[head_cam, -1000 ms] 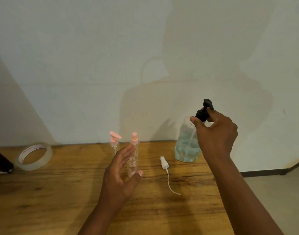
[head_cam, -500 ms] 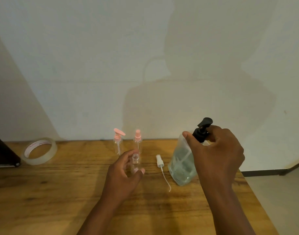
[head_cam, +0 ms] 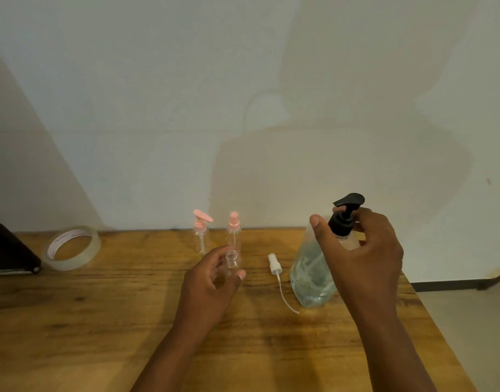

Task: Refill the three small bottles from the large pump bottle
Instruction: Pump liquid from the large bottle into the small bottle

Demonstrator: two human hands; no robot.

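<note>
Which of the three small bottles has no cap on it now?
The nearest small bottle, at the left hand, is open. Its white sprayer lies beside it on the table. The two bottles behind it keep their pink tops.
</note>
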